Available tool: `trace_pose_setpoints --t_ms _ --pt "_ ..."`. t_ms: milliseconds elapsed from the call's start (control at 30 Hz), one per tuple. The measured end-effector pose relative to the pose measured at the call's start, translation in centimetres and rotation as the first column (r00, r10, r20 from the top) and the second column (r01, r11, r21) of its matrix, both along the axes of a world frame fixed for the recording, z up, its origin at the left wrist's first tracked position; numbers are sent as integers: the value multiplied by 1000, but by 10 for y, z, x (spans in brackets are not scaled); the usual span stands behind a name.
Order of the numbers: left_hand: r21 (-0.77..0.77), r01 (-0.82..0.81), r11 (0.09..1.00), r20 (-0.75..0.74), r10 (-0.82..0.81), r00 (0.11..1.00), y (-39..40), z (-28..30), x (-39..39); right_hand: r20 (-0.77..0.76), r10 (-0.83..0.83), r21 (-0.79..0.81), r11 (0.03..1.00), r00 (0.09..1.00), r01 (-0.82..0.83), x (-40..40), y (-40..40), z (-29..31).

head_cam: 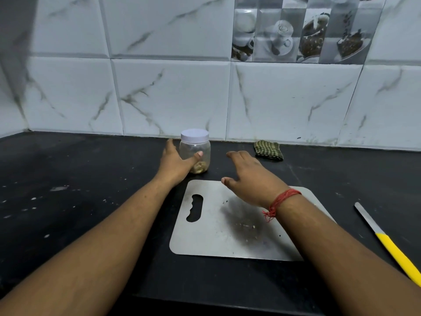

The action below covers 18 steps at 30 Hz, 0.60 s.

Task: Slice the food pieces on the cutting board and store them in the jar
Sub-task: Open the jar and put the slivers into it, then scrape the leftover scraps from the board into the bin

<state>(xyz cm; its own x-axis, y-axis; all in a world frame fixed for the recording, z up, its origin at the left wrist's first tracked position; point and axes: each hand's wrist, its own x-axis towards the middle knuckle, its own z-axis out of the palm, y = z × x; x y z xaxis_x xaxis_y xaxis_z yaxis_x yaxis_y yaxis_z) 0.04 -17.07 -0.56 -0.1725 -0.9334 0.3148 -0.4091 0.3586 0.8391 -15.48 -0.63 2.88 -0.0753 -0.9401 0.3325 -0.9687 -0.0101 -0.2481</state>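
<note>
The jar (195, 151) stands upright just above the middle of the frame, on the dark tabletop (91, 179) close to the tiled wall, with its pale lid (194, 135) on and a small heap of light food pieces (200, 167) at its bottom. The left hand (176, 161) is at the jar's left side, thumb laid across the front of the clear wall and the fingers reaching behind it out of sight, so it seems to wrap the jar loosely; how firm the grip is cannot be told.

The right hand (247, 173) hovers with fingers spread and relaxed, holding nothing, to the right of the jar and just above the upper edge of the cutting board (205, 238). The jar lies up and to the left of it, near but apart, so the left hand is plainly the nearer.

The metal board in the lower middle carries only crumbs, and the knife (387, 240) with the yellow handle lies untouched at the right edge of the frame, its length running diagonally from upper left to lower right. Slicing looks done, the pieces stored.
</note>
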Motion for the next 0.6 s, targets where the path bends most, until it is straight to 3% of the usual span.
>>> trace_pose_setpoints --t_ms 100,200,300,467,600 --pt "-105 -54 993 112 66 992 18 7 7 -24 -28 -10 1000 999 27 -3 5 1" --pt "-228 26 973 262 36 964 48 18 15 -45 -48 -47 998 998 46 -4 10 6" --pt "-250 89 964 391 16 920 86 27 24 -51 -93 -100 991 994 88 -13 25 18" --pt "-202 93 975 492 19 871 135 20 49 -47 -305 -84 950 951 301 -50 107 24" --pt "-108 104 989 511 -34 859 152 10 60 -72 -566 -15 824 821 566 -88 194 -8"
